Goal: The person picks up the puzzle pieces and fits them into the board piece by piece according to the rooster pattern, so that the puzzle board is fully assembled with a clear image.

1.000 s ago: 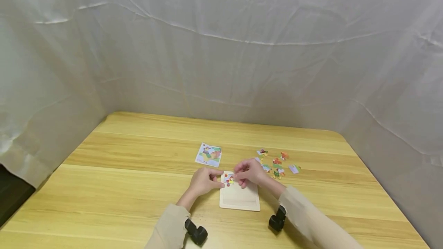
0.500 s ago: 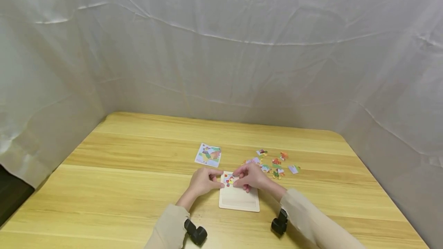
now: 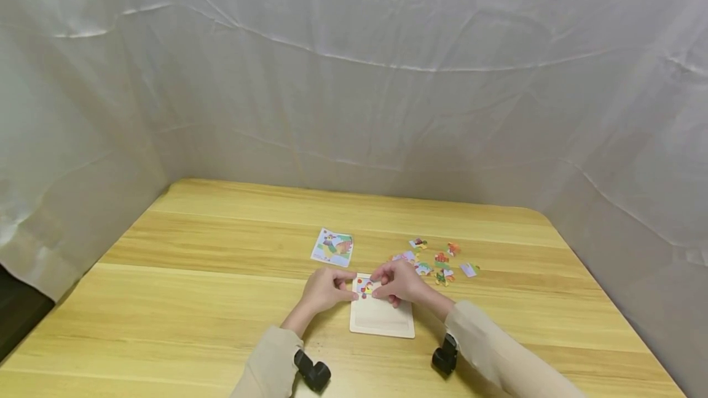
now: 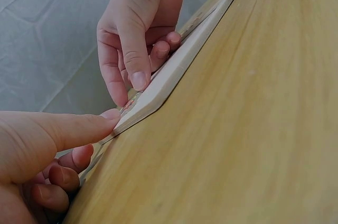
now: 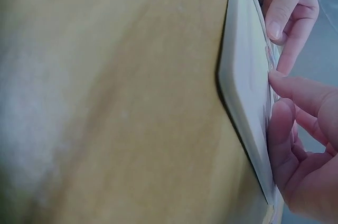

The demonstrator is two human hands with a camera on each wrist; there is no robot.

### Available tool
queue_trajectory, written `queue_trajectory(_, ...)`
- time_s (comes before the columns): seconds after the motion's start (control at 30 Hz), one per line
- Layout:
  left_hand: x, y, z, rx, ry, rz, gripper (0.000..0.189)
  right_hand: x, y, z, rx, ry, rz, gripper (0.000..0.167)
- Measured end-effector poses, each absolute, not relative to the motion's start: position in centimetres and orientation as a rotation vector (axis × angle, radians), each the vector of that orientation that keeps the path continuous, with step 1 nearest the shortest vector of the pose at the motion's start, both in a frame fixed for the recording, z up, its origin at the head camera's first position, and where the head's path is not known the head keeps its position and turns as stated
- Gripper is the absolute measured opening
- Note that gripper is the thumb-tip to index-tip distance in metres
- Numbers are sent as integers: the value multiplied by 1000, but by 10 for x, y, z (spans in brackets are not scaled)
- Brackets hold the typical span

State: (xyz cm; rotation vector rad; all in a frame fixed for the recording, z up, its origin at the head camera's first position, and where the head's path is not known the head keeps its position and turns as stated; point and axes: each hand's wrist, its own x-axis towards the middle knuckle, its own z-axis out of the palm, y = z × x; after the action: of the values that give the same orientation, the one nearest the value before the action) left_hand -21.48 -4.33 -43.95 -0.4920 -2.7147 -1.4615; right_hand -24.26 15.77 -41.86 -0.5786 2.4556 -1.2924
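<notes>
Left hand point(image 3: 325, 289) touching tray point(image 3: 383, 317), loose pieces point(image 3: 468, 270) clear only in head view

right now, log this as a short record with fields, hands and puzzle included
hands: left hand touches the left edge of the tray; right hand has thumb and finger at the puzzle section
tray: pale, rimmed, flat on the table
puzzle section: coloured, in the tray's far left corner
loose pieces: on the table, beyond the tray and to the right
picture card: beyond the tray, slightly left
backdrop: grey curtain
</notes>
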Motion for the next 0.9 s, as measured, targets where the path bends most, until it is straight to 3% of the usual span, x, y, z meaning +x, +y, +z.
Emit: queue_trajectory(0.9, -215, -43, -441, -495, -2722, -1471, 32, -244, 157, -420, -598, 2460, -1308, 20)
